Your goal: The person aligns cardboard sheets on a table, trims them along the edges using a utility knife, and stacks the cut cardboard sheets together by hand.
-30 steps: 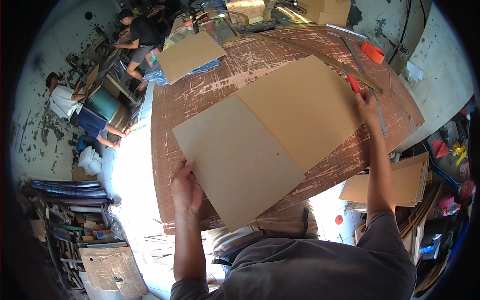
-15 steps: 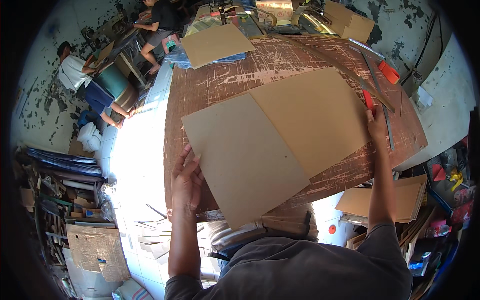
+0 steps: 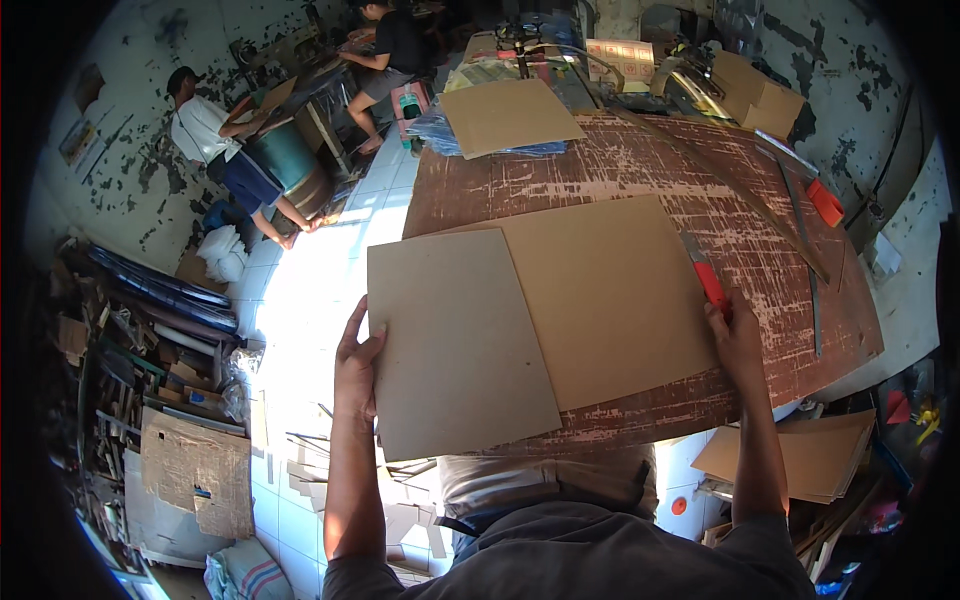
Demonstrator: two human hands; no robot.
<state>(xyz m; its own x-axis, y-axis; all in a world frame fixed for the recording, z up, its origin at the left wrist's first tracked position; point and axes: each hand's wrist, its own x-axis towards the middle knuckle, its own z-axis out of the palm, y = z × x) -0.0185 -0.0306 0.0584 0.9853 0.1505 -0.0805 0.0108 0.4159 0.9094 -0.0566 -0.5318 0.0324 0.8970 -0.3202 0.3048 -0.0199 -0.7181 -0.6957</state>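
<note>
Two brown cardboard sheets lie before me on the scarred brown worktop. The nearer cardboard sheet overlaps the left edge of the larger cardboard sheet and sticks out past the worktop's near left corner. My left hand holds that nearer sheet at its left edge, fingers spread along the rim, thumb side against the board; the grip is loose and flat rather than clenched. My right hand rests at the larger sheet's right edge with its grip closed around a red-handled utility knife, whose blade end points away from me along that edge.

Beyond the larger sheet, toward the far right of the worktop, a long metal straightedge lies at a slant, with an orange cutter just beside it. At the worktop's far left corner another cardboard sheet rests on a blue plastic pile. Below the worktop's right side, a stack of cut cardboard sits low. Well apart from the worktop, to its far left, two people sit working on the tiled floor.
</note>
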